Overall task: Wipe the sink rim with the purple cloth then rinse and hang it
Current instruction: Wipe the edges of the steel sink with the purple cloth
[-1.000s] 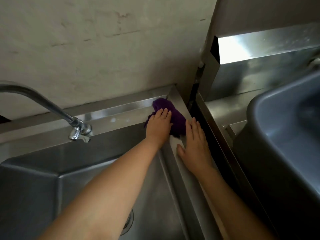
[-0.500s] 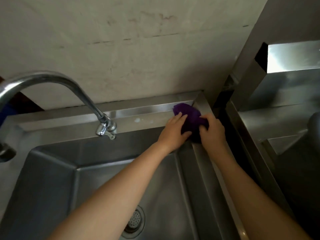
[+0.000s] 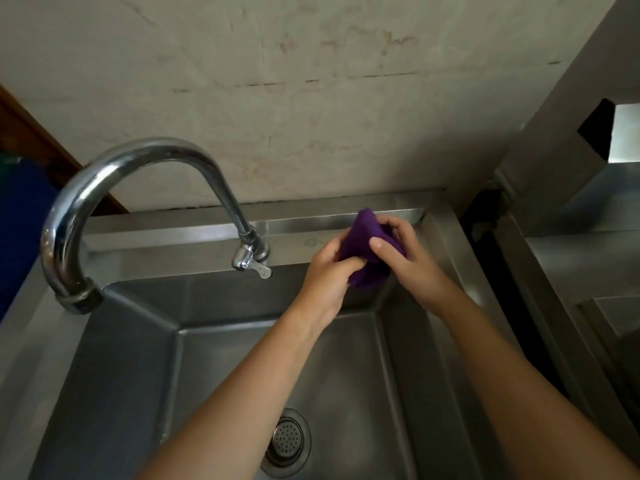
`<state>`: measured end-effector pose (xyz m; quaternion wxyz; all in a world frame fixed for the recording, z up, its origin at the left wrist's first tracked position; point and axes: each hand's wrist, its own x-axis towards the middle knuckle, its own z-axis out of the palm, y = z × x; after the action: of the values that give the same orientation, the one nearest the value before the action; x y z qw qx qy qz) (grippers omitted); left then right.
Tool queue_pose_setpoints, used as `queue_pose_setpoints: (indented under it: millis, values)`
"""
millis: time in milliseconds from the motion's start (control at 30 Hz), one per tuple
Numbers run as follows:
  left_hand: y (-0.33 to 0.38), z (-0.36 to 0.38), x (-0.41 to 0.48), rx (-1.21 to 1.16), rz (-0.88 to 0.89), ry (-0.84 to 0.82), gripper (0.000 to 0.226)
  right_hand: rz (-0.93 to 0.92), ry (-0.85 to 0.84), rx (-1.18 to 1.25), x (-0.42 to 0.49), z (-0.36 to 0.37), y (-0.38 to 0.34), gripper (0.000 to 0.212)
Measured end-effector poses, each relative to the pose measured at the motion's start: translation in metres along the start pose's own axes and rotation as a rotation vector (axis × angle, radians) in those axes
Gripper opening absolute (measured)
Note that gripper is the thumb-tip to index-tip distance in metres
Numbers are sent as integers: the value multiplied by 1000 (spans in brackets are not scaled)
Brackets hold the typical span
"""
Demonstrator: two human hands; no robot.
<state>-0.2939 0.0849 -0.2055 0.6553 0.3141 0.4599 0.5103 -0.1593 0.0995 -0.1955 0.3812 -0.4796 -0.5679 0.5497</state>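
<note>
The purple cloth (image 3: 367, 244) is bunched between both hands, lifted just above the back right corner of the steel sink. My left hand (image 3: 329, 271) grips its lower left part with curled fingers. My right hand (image 3: 407, 256) wraps its right side, thumb on top. The sink rim (image 3: 194, 252) runs along the back wall and down the right side. Part of the cloth is hidden inside my palms.
A curved chrome tap (image 3: 138, 174) arches from the back rim toward the left, its lever (image 3: 258, 268) at the base. The drain strainer (image 3: 287, 441) sits in the basin floor. A steel counter (image 3: 588, 258) stands to the right across a dark gap.
The cloth has come up off the rim corner and now sits gathered in both hands, slightly left of where it was. The view has shifted left and down.
</note>
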Motion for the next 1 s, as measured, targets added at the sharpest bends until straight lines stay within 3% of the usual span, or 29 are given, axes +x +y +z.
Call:
queue_pose_setpoints:
  millis: [100, 233, 367, 433, 600, 800, 1000]
  values:
    - [2, -16, 3, 214, 141, 69, 55, -83, 161, -98, 13, 21, 3, 32]
    - [-17, -50, -2, 1057, 304, 270, 60, -132, 343, -446, 42, 38, 14, 42]
    - [-37, -78, -7, 1562, 186, 258, 73, -296, 90, -876, 72, 71, 24, 50]
    - [-39, -85, -8, 1614, 153, 240, 79, -344, -18, -1026, 74, 89, 34, 45]
    - [-40, -84, -8, 1631, 126, 225, 81, -402, -12, -1046, 67, 80, 49, 41]
    - [-40, -77, -6, 1652, 156, 253, 79, -309, 146, -1077, 55, 32, 58, 39]
    - [-43, -46, 23, 1710, 300, 44, 71, -152, 296, -1193, 40, -8, 58, 39]
